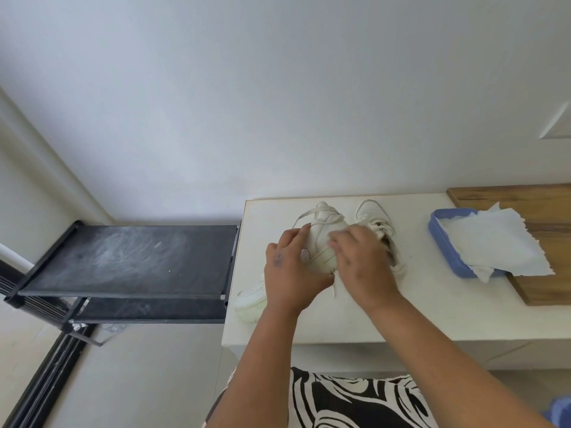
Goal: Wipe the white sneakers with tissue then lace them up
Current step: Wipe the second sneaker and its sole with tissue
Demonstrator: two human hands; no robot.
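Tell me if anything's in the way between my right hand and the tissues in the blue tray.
Yes. The second sneaker lies on the white table between your right hand and the blue tray with the tissues. Past it the table looks bare, so reach over or around it.

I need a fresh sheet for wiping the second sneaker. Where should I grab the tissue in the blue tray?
Pinch the tissue at its loose ragged corner overhanging the blue tray onto the wooden board, coming from the right; that edge looks free and lifted.
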